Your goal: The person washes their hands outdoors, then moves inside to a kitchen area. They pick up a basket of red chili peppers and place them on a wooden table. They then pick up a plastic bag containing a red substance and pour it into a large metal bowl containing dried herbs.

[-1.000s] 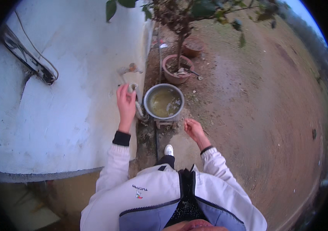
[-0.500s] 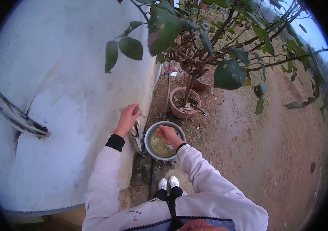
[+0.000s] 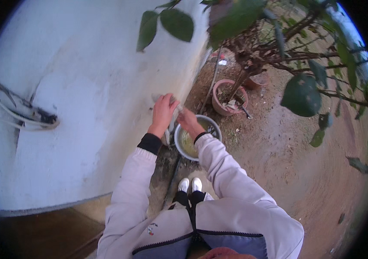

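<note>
My left hand [image 3: 163,113] is at the pale wall, its fingers curled around a small greyish thing too blurred to name. A bit of a pale piece [image 3: 155,97] shows beyond its fingertips. My right hand [image 3: 188,121] is close beside it, above the left rim of a round metal basin [image 3: 178,146]; its fingertips are blurred and partly hidden. In the basin is shallow yellowish-green water [image 3: 189,144]. My right wrist and sleeve cover part of the basin.
A pink flowerpot [image 3: 221,108] with a woody plant stands past the basin, another pot [image 3: 257,81] behind it. Large leaves [image 3: 302,95] hang close overhead. Cables [image 3: 41,118] stick out of the wall at left. My white shoes [image 3: 190,184] are below the basin.
My right hand has come up from inside the basin to beside my left hand. My left hand stays at the wall. The view has shifted, so the pots and basin appear farther right and higher.
</note>
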Demonstrator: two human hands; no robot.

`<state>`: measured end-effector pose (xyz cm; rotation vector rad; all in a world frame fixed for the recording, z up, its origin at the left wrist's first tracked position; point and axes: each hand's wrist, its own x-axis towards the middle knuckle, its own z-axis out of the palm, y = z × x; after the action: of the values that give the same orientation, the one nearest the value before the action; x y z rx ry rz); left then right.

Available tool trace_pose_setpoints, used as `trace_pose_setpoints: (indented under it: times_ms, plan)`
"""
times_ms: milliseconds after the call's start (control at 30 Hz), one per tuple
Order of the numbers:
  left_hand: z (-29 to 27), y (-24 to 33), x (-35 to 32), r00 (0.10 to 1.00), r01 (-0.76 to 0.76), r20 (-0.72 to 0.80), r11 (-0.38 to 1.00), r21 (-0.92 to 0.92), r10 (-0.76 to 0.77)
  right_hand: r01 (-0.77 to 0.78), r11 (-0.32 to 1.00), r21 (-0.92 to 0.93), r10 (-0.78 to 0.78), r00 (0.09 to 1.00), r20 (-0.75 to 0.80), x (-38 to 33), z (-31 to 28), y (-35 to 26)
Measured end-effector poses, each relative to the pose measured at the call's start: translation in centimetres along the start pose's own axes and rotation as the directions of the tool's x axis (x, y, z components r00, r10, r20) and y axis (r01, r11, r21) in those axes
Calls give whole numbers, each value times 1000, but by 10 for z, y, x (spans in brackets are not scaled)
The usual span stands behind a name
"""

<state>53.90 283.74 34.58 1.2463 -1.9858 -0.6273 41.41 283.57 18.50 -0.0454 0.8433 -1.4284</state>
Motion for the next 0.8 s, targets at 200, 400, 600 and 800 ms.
trace_pose_setpoints:
  times_ms: [200, 400, 600, 800]
  plan:
    - [47, -32, -61, 843, 268, -174, 678, -685, -509, -27, 1000, 1, 27, 992, 120, 3, -1, -11]
    - [121, -89, -62, 647, 372, 476, -298, -879, -596, 134, 631, -764, 41, 978, 205, -39, 8, -1]
    - [145, -46, -42, 752, 562, 456, 101, -821, -477, -110, 746, -656, 21, 990, -142, -52, 20, -22]
    - [129, -52, -37, 697, 611, 526, 20, -791, -488, -131, 841, -525, 129, 991, -41, -37, 16, -8]
